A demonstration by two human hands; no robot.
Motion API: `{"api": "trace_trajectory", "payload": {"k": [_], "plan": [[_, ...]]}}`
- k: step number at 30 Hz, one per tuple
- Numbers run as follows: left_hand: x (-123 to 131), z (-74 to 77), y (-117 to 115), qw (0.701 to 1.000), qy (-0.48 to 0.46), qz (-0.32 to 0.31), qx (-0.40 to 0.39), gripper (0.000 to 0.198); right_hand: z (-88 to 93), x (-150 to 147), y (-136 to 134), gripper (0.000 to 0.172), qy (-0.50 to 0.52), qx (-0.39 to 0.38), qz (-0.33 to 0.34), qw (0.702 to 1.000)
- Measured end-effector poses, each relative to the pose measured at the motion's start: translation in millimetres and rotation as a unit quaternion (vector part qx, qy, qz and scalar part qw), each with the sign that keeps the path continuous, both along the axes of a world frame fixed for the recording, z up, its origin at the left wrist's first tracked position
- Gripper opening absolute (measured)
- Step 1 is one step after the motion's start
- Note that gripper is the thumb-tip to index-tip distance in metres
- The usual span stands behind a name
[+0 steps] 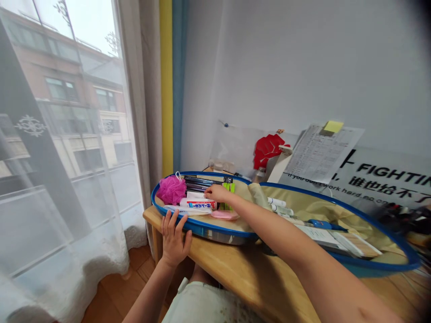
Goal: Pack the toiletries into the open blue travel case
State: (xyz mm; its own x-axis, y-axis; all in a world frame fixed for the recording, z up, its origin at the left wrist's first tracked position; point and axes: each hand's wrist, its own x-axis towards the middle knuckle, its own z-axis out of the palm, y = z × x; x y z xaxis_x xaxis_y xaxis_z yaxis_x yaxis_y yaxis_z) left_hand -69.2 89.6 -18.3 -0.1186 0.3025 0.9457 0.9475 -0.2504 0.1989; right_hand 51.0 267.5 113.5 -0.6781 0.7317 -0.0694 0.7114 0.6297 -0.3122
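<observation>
A round, blue-rimmed organizer (235, 232) with a beige lining lies on the wooden table. My left hand (175, 238) rests against its near left rim, fingers spread. Over the middle of this compartment, my right hand (218, 194) points down with fingertips together beside a white item (194, 195); what lies between them is hidden. Just below sits a white, red and blue toothpaste (198, 204). A magenta bath puff (171, 190) fills the left end. Dark slim packages (198, 183) lie behind, bright green items (229, 188) to the right, and a pink soap-like piece (225, 215) in front.
A second blue-rimmed compartment (370, 268) to the right holds white tubes (281, 209), a blue item (319, 224) and flat boxes (360, 245). Behind are clipped papers (325, 150) and a red fist cutout (267, 150) by the wall. Sheer curtains (67, 179) hang left.
</observation>
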Motion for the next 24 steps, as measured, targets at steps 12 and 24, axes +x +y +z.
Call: {"api": "trace_trajectory", "payload": {"k": [12,24], "plan": [[-1.2,0.4,-0.5,1.0,0.012,0.0,0.004,0.054,81.5,116.2,23.3,0.037,0.021,0.031,-0.114,0.993],[-1.9,-2.4,-0.3,1.0,-0.006,-0.005,-0.001,0.055,42.5,290.4,-2.9,0.01,-0.09,-0.098,-0.228,0.965]]}}
